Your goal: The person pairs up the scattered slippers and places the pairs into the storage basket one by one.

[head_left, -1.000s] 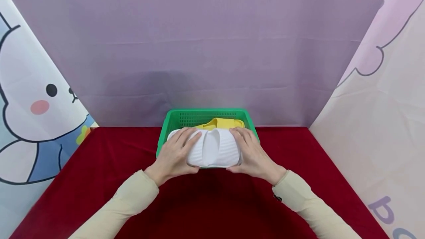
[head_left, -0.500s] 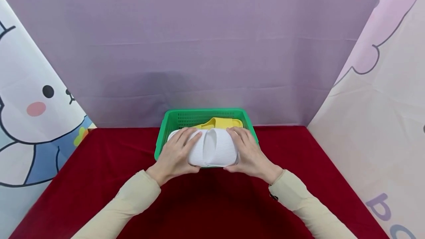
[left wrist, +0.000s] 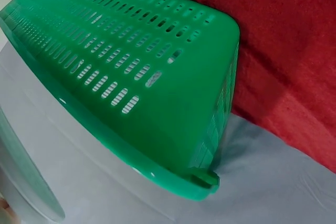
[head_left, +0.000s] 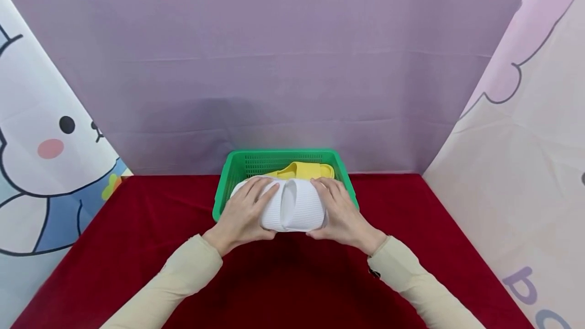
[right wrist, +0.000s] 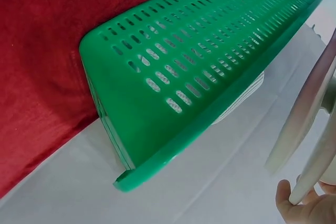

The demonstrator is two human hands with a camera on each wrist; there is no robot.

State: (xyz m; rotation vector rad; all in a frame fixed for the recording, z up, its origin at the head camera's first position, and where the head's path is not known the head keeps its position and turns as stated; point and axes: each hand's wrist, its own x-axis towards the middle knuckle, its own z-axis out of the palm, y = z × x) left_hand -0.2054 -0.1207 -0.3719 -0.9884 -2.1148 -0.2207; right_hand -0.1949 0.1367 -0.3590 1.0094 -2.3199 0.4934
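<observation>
Both hands hold white slippers point(head_left: 307, 208) with ribbed straps over the near side of a green basket point(head_left: 283, 152). My left hand point(head_left: 238, 217) grips the left part, its fingers over the top and thumb below. On the right end, my right hand point(head_left: 342, 216) grips in the same manner. Pale sole edges point(right wrist: 302, 114) lie side by side in the right wrist view, with fingertips at their lower end. A yellow slipper point(head_left: 309, 170) lies in the basket behind the white ones. White ribbed material point(right wrist: 242, 98) shows past the basket rim and through its slots.
A red cloth point(head_left: 173, 207) covers the table under the basket. Behind the basket rises a purple-grey backdrop point(head_left: 292, 75). Printed panels point(head_left: 539, 156) stand along both sides.
My right hand has moved slightly left, toward the left hand, with the slippers still held. The camera view has shifted a little; the basket and the yellow slipper look otherwise the same.
</observation>
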